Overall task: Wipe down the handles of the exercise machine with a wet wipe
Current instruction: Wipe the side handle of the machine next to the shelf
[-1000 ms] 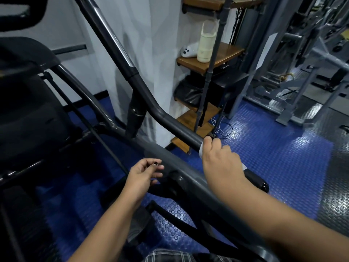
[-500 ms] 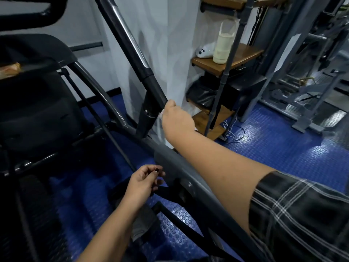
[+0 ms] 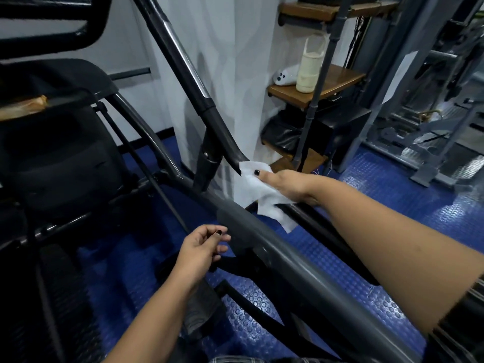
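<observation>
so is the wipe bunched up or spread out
Mostly spread out: the wipe drapes over the handle under the right hand, loose corner hanging down.

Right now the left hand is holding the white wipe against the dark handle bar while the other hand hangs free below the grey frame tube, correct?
Not quite. The head view shows the right hand pressing the white wipe against the dark handle bar. The left hand is the free one, empty and loosely curled, below the grey frame tube.

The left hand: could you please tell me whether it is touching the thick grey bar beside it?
Apart. In the head view, the left hand hangs with fingers loosely curled, and dark space shows between its fingertips and the grey bar.
</observation>
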A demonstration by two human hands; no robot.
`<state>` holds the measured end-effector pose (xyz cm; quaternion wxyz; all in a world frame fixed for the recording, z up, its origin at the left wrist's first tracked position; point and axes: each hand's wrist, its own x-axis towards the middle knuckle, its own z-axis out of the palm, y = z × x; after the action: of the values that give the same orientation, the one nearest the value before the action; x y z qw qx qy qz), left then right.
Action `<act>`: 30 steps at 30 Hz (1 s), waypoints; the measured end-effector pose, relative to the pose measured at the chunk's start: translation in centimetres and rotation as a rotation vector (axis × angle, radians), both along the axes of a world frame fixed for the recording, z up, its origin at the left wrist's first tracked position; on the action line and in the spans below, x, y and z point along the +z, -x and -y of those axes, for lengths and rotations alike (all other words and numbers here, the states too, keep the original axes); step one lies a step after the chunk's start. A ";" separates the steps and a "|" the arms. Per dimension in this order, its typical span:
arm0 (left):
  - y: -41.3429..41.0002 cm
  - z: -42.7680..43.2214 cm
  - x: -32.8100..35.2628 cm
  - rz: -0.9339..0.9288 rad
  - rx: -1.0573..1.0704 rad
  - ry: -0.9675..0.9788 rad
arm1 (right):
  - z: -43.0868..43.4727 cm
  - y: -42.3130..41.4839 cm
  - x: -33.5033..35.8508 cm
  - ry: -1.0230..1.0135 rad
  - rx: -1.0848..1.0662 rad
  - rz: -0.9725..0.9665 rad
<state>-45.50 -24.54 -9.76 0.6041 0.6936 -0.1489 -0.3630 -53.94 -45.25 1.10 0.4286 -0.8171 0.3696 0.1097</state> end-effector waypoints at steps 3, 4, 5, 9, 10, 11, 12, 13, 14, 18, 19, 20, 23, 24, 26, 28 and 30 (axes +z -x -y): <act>0.7 0.5 0.4 0.002 -0.033 0.002 | -0.2 2.9 -0.3 0.009 0.003 -0.001; 0.8 0.7 0.5 0.008 -0.044 0.004 | -0.3 3.8 -0.4 0.022 0.012 -0.002; 0.9 0.8 0.6 0.011 -0.050 0.009 | -0.3 4.5 -0.6 0.027 0.017 -0.004; 1.2 1.3 0.8 0.019 -0.052 0.023 | -0.8 7.5 -1.0 0.079 0.048 -0.013; 1.3 1.4 0.8 0.023 -0.056 0.022 | -1.0 8.3 -1.0 0.087 0.048 -0.003; 1.4 1.5 0.8 0.027 -0.061 0.020 | -1.3 9.0 -1.1 0.101 0.048 0.013; 1.5 1.5 0.8 0.029 -0.064 0.019 | -1.6 9.7 -1.1 0.117 0.051 0.033; 1.5 1.6 0.8 0.028 -0.067 0.021 | -1.8 10.4 -1.1 0.134 0.054 0.046; 1.6 1.6 0.8 0.027 -0.070 0.022 | -2.1 11.0 -1.1 0.152 0.056 0.053; 1.6 1.6 0.5 0.025 -0.075 0.024 | -3.3 13.2 -1.2 0.301 0.012 -0.046; 1.5 1.5 0.4 0.023 -0.072 0.025 | -3.8 13.7 -1.1 0.360 -0.007 -0.079; 1.4 1.5 0.3 0.021 -0.070 0.026 | -4.4 14.0 -1.0 0.434 -0.009 -0.104; 1.0 1.6 0.2 0.021 -0.069 0.026 | -6.1 14.2 -1.3 0.691 0.008 -0.161; 0.9 1.6 0.2 0.019 -0.067 0.029 | -6.7 14.0 -1.4 0.774 0.002 -0.195; 0.8 1.7 0.0 0.013 -0.065 0.032 | -7.6 13.2 -2.3 0.905 0.016 -0.230; 0.6 1.8 -0.2 0.011 -0.068 0.029 | -8.4 12.2 -2.7 0.984 0.012 -0.211; 0.5 1.8 -0.4 0.002 -0.074 0.026 | -8.6 11.1 -2.8 1.041 0.002 -0.264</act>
<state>-45.97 -26.36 -10.15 0.5991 0.6800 -0.1798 -0.3825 -65.09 -36.70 -1.71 -0.0835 -0.9012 0.4250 0.0139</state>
